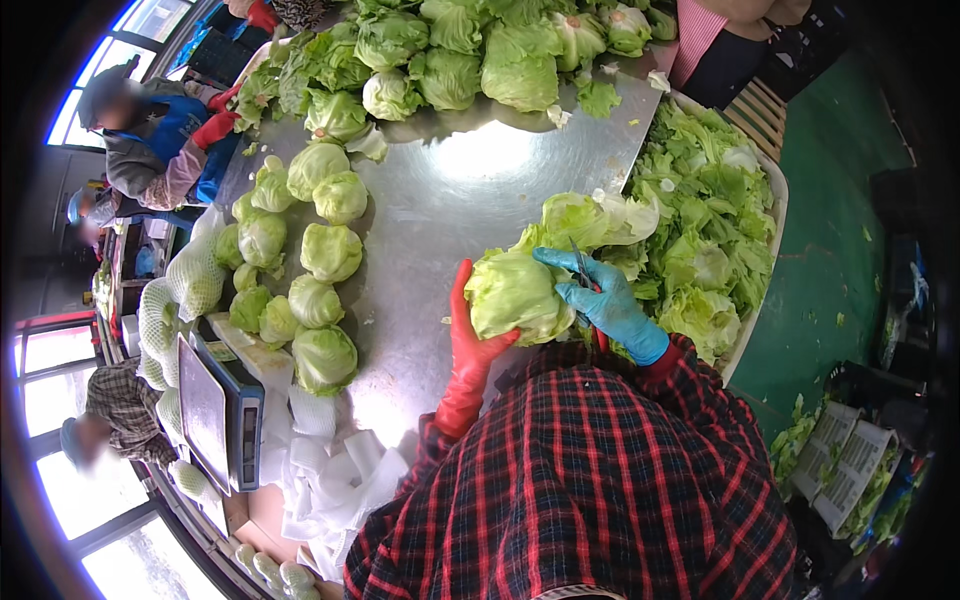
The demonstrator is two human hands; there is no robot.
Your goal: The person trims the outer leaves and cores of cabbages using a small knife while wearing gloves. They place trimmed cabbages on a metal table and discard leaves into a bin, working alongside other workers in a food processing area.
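Observation:
An iceberg lettuce head (514,296) is held close to my body above the steel table's near right side. My left hand (474,341), in a red rubber glove, cups it from the left and below. In a blue glove, my right hand (611,300) grips scissors (580,262) with dark blades and red on the handles, while its fingers touch the lettuce's right side. Loose outer leaves (592,217) spread out just beyond that hand, and whether they are still attached to the head I cannot tell.
Trimmed lettuce heads (319,292) stand left on the steel table (442,195); untrimmed ones (450,75) are piled at the back. A leaf-filled bin (776,217) adjoins the right edge. Left are a scale (225,412), foam nets (337,480) and netted heads (196,274). A person (157,142) works across.

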